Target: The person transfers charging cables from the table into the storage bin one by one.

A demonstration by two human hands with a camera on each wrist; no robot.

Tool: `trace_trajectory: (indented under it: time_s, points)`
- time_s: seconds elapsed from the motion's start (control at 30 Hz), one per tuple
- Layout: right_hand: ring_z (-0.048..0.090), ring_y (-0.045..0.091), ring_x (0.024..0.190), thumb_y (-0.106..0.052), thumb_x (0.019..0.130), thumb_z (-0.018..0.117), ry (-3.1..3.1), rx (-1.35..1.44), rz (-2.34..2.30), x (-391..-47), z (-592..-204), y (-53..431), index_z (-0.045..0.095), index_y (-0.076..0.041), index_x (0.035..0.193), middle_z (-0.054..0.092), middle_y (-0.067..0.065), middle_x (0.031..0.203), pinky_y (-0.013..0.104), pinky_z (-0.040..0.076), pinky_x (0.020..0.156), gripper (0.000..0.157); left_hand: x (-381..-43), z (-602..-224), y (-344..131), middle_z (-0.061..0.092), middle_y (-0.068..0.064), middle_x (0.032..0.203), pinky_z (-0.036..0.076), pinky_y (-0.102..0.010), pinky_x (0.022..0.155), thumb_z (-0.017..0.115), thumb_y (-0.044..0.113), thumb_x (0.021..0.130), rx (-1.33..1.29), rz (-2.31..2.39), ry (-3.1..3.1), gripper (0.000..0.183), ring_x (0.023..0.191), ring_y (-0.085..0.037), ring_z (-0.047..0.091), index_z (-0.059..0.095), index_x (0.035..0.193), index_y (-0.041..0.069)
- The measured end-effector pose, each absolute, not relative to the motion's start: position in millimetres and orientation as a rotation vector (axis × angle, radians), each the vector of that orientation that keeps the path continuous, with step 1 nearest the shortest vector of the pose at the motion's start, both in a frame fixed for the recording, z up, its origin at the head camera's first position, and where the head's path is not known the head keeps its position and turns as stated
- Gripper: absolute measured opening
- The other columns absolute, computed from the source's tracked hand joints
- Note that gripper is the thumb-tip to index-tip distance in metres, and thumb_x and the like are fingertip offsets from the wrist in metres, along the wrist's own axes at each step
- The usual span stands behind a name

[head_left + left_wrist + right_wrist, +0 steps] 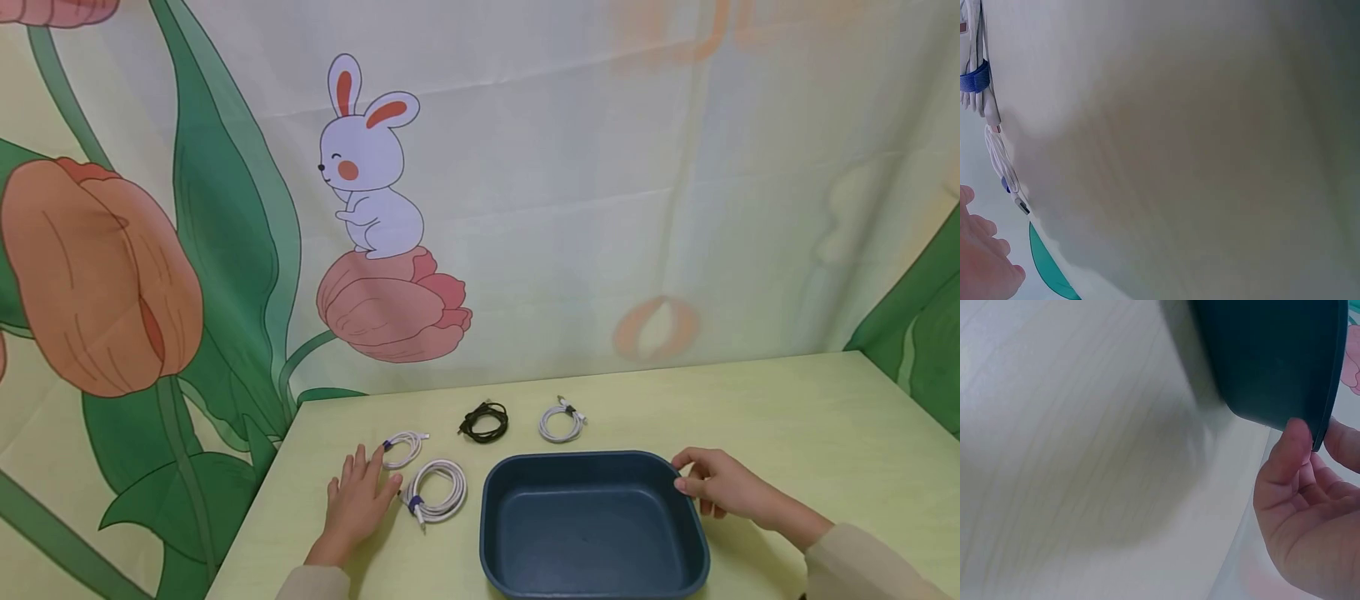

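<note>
A dark blue rectangular bin (592,533) stands at the front of the table with nothing inside. My right hand (723,483) pinches its far right corner, thumb on one side of the rim and fingers on the other, as the right wrist view shows. My left hand (358,500) is spread with fingers extended, just left of a thick coiled white cable (453,500) bound with a blue strap. By its fingertips lies a thinner coiled white cable (408,450), also with a blue strap. Both coils appear at the edge of the left wrist view.
Behind the bin lie a coiled black cable (486,423) and another coiled white cable (561,423) with a dark tie. The pale table (817,433) ends at a printed cloth backdrop (540,208) with tulips and a rabbit.
</note>
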State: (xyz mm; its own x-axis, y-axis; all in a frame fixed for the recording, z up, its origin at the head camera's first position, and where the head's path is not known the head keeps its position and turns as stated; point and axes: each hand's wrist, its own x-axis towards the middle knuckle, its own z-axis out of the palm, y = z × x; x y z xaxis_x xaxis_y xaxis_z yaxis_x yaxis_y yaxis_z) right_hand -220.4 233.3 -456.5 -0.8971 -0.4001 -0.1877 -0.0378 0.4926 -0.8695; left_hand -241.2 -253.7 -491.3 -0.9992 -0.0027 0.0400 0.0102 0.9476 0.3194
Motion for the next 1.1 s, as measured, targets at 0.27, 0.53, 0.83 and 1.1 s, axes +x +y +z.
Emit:
trace_trajectory:
  time_s: [0.27,0.53,0.83,1.1]
  points:
    - [0.047,0.013,0.048,-0.019,0.088,0.053,2.272,-0.318,-1.454,-219.8,-456.1,232.9,0.042,0.005,0.114,0.051,0.004,0.067,0.024,0.041,0.044,0.037,-240.2,-491.5,-254.5,0.012,-0.025,0.144,0.010,-0.065,0.098,0.040,0.042,0.091,0.003,-0.496,-3.066,0.061,0.131,-0.045,0.009,0.024,0.139,0.008]
    - [0.046,0.013,0.050,-0.017,0.089,0.050,2.173,-0.301,-1.510,-220.1,-454.3,233.2,0.038,0.007,0.116,0.049,0.004,0.066,0.022,0.040,0.045,0.039,-240.8,-492.6,-255.4,0.013,-0.025,0.144,0.010,-0.066,0.097,0.040,0.042,0.090,0.015,-0.511,-3.074,0.061,0.130,-0.045,0.011,0.024,0.139,0.008]
    - [0.049,0.014,0.052,-0.011,0.089,0.047,2.112,-0.237,-1.521,-220.2,-450.8,235.1,0.037,0.005,0.119,0.050,0.005,0.069,0.025,0.043,0.048,0.036,-240.6,-493.0,-255.9,0.012,-0.024,0.144,0.010,-0.065,0.098,0.040,0.043,0.090,0.024,-0.520,-3.080,0.062,0.131,-0.044,0.010,0.023,0.139,0.008]
    - [0.049,0.014,0.056,-0.006,0.086,0.047,2.082,-0.145,-1.534,-221.5,-451.1,232.0,0.037,0.004,0.120,0.049,0.005,0.073,0.027,0.046,0.051,0.037,-240.3,-494.3,-254.1,0.015,-0.024,0.144,0.012,-0.064,0.098,0.040,0.042,0.091,-0.027,-0.557,-3.037,0.061,0.131,-0.043,0.013,0.026,0.139,0.007]
